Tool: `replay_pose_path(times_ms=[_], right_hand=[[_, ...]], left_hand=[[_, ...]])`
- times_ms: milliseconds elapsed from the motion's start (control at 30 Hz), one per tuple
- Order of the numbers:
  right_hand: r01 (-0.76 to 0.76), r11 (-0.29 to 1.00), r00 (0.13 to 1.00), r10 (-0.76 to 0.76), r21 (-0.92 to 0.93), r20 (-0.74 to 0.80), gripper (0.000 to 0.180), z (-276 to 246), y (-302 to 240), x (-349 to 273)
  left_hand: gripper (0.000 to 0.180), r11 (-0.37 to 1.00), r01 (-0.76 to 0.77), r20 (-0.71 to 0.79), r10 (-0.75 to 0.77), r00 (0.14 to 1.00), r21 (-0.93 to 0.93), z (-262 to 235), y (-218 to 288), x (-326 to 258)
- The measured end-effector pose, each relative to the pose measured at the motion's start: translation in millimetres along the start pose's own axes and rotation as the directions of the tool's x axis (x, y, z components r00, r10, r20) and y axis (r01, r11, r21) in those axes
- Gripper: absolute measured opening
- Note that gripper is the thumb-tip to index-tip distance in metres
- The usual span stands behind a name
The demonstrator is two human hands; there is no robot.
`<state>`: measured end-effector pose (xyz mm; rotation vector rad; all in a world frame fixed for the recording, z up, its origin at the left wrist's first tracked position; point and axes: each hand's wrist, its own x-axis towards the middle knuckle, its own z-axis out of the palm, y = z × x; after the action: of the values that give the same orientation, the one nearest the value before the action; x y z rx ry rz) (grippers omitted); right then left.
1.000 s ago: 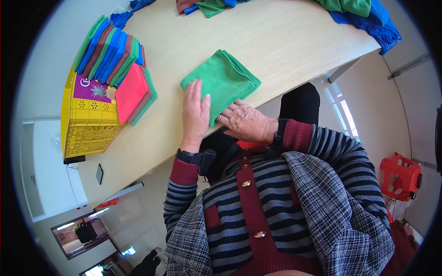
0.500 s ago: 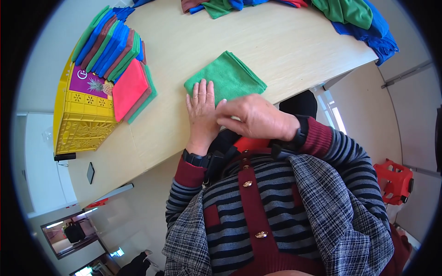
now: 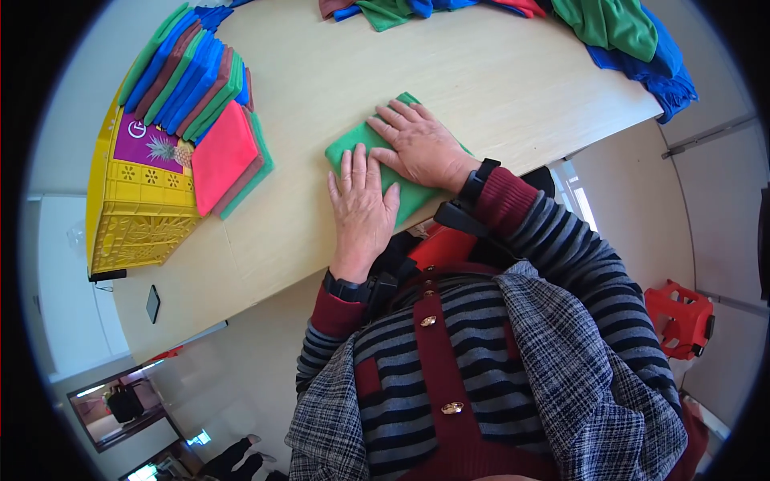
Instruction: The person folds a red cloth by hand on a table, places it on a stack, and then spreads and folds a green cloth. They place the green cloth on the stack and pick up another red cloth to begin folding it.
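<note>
A folded green cloth [image 3: 350, 143] lies on the light wooden table in front of me. My left hand [image 3: 361, 210] rests on its near left part, palm down, fingers stretched out. My right hand [image 3: 421, 144] lies flat across the cloth's upper right part, fingers spread and pointing to the far left. The thumb of the right hand comes close to the left fingers. Both hands cover much of the cloth, and neither grips it.
A yellow plastic basket [image 3: 144, 228] at the left holds a row of folded green, blue and brown cloths [image 3: 188, 76]. Folded red, brown and green cloths [image 3: 227, 156] lean beside it. Loose cloths [image 3: 609, 32] heap along the far edge. A phone [image 3: 153, 304] lies near-left; a red stool [image 3: 678, 319] stands right.
My right hand has opened from a closed pose near the cloth's near edge and moved onto the cloth, now flat. The left hand stays on the cloth, slightly nearer me.
</note>
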<state>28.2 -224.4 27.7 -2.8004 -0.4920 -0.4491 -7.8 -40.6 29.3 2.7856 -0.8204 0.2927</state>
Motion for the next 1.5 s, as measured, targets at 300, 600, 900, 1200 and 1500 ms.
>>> replay_pose_path(times_ms=[300, 600, 900, 1200, 1500], right_hand=[[-0.116, 0.992, 0.993, 0.116, 0.056, -0.004, 0.058, -6.6, 29.6, 9.6], [0.009, 0.974, 0.998, 0.007, 0.225, -0.069, 0.065, -42.8, -76.6, -28.2], [0.038, 0.988, 0.999, -0.038, 0.147, -0.008, 0.066, -13.3, -50.6, -43.6], [-0.027, 0.998, 0.999, 0.026, -0.063, -0.021, 0.058, -13.7, 5.9, -38.1], [-0.208, 0.976, 0.973, 0.200, -0.064, -0.116, 0.054, -32.3, 54.0, -52.7]], left_hand=[[0.066, 1.000, 0.004, -0.039, -0.005, 0.999, -0.030, -2.5, -2.1, -5.4], [0.071, 0.982, -0.095, -0.040, 0.089, 0.995, -0.161, -18.0, -0.5, -23.8], [0.075, 0.986, -0.151, -0.029, 0.149, 0.988, -0.074, -0.7, 7.3, -32.6], [0.077, 0.990, -0.136, -0.010, 0.136, 0.991, -0.022, -5.7, 12.2, -31.8], [0.075, 0.988, -0.148, -0.065, 0.145, 0.987, -0.042, -3.3, 8.8, -34.4]])
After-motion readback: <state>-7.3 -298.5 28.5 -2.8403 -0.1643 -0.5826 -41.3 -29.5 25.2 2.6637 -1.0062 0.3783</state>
